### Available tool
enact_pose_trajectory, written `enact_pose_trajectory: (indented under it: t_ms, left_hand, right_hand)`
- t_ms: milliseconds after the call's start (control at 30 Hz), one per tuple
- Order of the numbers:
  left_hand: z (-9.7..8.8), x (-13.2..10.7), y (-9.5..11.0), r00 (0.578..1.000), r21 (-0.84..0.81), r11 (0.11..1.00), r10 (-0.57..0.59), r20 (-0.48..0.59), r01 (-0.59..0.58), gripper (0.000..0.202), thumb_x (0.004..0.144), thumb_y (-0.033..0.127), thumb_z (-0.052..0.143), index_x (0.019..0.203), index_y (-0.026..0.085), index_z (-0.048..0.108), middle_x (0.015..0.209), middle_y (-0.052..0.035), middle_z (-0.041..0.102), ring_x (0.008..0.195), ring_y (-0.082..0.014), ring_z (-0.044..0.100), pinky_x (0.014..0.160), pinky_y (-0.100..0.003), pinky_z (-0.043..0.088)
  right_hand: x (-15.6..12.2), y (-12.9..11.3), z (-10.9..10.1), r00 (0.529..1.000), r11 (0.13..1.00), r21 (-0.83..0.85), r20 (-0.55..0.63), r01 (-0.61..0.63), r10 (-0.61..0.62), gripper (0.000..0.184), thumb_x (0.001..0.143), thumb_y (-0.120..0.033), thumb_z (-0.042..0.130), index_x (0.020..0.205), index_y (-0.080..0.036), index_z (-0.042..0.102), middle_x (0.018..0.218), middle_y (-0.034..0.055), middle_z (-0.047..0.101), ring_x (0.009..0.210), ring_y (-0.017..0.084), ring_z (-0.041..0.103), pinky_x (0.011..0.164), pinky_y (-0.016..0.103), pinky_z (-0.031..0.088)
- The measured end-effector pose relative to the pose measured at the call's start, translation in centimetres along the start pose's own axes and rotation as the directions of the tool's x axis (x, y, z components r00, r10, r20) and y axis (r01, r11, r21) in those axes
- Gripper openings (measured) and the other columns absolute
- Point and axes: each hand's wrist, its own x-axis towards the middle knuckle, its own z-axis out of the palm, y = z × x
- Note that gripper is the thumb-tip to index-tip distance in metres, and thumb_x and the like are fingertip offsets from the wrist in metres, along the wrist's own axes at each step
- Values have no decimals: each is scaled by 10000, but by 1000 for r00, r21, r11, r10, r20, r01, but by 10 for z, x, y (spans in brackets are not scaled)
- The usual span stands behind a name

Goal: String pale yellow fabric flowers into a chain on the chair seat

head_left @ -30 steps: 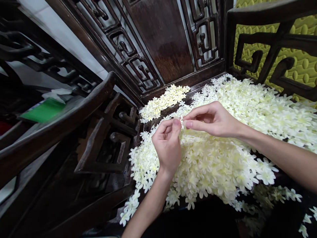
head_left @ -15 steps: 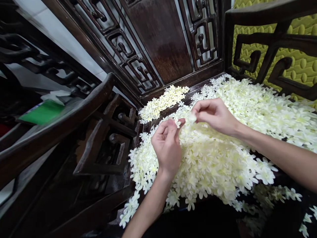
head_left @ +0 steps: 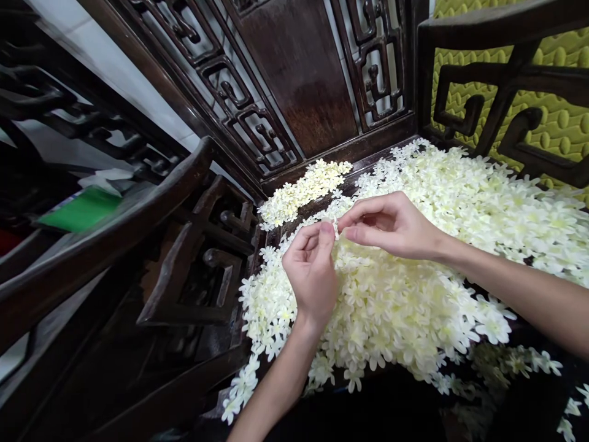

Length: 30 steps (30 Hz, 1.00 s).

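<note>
My left hand [head_left: 313, 270] pinches a small white artificial flower [head_left: 335, 228] between thumb and fingertips. The flower appears edge-on and is partly covered by the fingers. From the right, my right hand [head_left: 396, 227] meets it, forefinger tip at the blossom and thumb just below, the fingers curled in a pinch. Whether a second blossom sits in that grip is hidden. Under both hands spreads a large heap of loose white and pale yellow artificial flowers [head_left: 386, 307]. A smaller, yellower pile of flowers [head_left: 304, 191] lies beyond my left hand.
The flowers lie on a dark carved wooden chair, its backrest [head_left: 313, 80] behind them and its armrest [head_left: 175, 190] at left. Another carved armrest [head_left: 488, 31] stands at right before a yellow-green quilted surface [head_left: 552, 123]. A green packet [head_left: 83, 209] lies at far left.
My right hand, with a white blossom in its fingertips earlier, has moved left to meet the flower in my left hand. The left hand has barely moved.
</note>
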Motion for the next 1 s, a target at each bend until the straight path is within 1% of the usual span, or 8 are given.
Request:
enact_pose_trajectory:
  t_ms: [133, 333, 467, 633, 733, 800, 900, 1000]
  left_hand:
    - [0, 0, -1, 1000, 41, 999, 19, -2, -19, 217, 832, 392, 763, 816, 178, 736, 789, -16, 697, 726, -99, 628, 745, -218, 532]
    - [0, -1, -1, 1000, 29, 999, 29, 3, -29, 188, 838, 366, 762, 812, 182, 733, 786, -9, 693, 737, -97, 625, 753, -217, 528]
    - [0, -2, 0, 999, 43, 999, 33, 10, -34, 200, 839, 377, 758, 807, 182, 734, 782, -11, 695, 729, -100, 625, 764, -229, 532]
    - [0, -2, 0, 999, 49, 998, 31, 7, -31, 195, 830, 376, 767, 799, 186, 734, 784, -9, 696, 730, -99, 627, 777, -235, 531]
    - [0, -2, 0, 1000, 49, 999, 22, 8, -22, 198, 830, 377, 767, 799, 185, 734, 783, -12, 697, 721, -102, 623, 740, -228, 525]
    - [0, -2, -1, 1000, 51, 999, 14, 18, -15, 194, 830, 371, 767, 797, 182, 736, 773, -12, 696, 714, -103, 617, 706, -218, 513]
    - [-1, -3, 0, 999, 47, 999, 9, 48, -11, 159, 835, 344, 766, 805, 189, 751, 770, -6, 696, 717, -100, 612, 675, -201, 494]
    - [-1, -3, 0, 997, 26, 1000, 0, 76, -2, 144, 845, 339, 756, 805, 200, 761, 776, -2, 692, 714, -95, 606, 664, -196, 488]
  right_hand:
    - [-1, 1, 1, 1000, 1000, -30, -8, -2, 2, 155, 835, -283, 766, 926, -163, 800, 807, 63, 727, 636, 128, 586, 504, 249, 428]
    - [0, 1, 0, 1000, 999, -40, -7, 6, -6, 150, 844, -279, 762, 915, -153, 802, 699, 36, 692, 505, 77, 436, 433, 230, 320]
    - [0, 0, 0, 1000, 1000, -29, -5, 10, -10, 140, 854, -274, 749, 900, -153, 802, 726, 46, 701, 539, 89, 473, 450, 234, 339]
    - [0, 0, 0, 1000, 1000, -29, -3, -1, 1, 142, 851, -264, 741, 904, -146, 798, 651, 25, 666, 520, 86, 464, 445, 225, 338]
    - [0, 0, 0, 1000, 998, -50, -11, -22, 21, 123, 852, -224, 712, 881, -133, 790, 697, 44, 695, 562, 99, 525, 472, 222, 381]
    - [0, 1, 0, 999, 999, -45, -18, -30, 30, 99, 835, -176, 699, 856, -124, 781, 684, 34, 690, 547, 87, 517, 466, 210, 376]
    - [1, 3, 0, 999, 999, 7, -30, -41, 41, 77, 809, -132, 685, 817, -116, 760, 672, 16, 678, 526, 69, 499, 463, 196, 375]
    - [2, 5, -1, 998, 997, 50, -29, -52, 54, 70, 803, -139, 680, 774, -123, 742, 692, 20, 682, 576, 88, 550, 517, 213, 434]
